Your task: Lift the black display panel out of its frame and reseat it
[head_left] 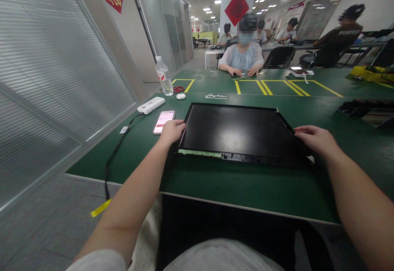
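A black flat display panel (pixel 234 131) lies face up on the green table, a green circuit strip (pixel 200 153) showing along its near edge. My left hand (pixel 172 132) grips the panel's left edge, fingers closed at the frame. On the opposite side, my right hand (pixel 315 138) holds the right edge with its fingers together; part of the thumb is hidden. A phone (pixel 164 122) with a lit screen rests just beyond my left hand.
Left of the panel are a white power bank (pixel 151 105) with a black strap, a water bottle (pixel 164 76), a white case (pixel 181 96) and red scissors (pixel 178 89). Dark parts (pixel 369 113) lie at right. Across the table sits a person (pixel 243 57), hands on the tabletop.
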### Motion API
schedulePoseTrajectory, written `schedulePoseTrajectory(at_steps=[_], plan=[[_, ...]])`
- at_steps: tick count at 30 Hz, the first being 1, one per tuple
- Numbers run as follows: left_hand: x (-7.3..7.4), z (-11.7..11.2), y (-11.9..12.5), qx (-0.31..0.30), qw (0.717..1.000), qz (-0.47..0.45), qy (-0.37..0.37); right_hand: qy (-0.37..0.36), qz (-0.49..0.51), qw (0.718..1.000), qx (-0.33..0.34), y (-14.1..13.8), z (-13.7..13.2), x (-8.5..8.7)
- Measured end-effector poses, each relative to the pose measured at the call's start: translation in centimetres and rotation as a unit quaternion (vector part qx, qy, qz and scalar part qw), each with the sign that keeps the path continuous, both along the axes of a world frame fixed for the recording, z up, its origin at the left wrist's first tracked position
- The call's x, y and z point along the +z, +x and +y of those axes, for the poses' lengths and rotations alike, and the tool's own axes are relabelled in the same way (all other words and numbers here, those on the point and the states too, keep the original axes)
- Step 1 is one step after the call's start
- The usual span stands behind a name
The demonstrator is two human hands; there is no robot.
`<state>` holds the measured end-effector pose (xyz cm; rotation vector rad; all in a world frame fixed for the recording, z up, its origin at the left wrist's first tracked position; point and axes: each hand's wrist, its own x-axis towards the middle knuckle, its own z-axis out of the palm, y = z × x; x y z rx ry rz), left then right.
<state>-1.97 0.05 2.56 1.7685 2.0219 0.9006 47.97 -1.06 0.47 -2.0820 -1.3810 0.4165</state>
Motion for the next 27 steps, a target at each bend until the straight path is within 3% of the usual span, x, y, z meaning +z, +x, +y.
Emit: schedulePoseTrajectory(at_steps=[5,13,18,27], plan=[[0.2,-0.2,0.5,0.046,0.985,-0.165,0.0,-0.028,0.017,0.999,-0.035,-0.8,-0.1,0.7],[1.5,-1.0,2.1,0.081,0.906,-0.413,-0.04,-0.035,0.017,0.998,-0.049,-0.8,-0.2,0.6],[2.1,-0.9,2.3,0.077,0.875,-0.474,-0.052,-0.025,0.011,0.998,-0.052,-0.8,-0.2,0.8],[0.9,0.0,1.9,0.051,0.853,-0.517,-0.055,-0.04,-0.007,0.998,-0.038,-0.5,0.0,0.5]])
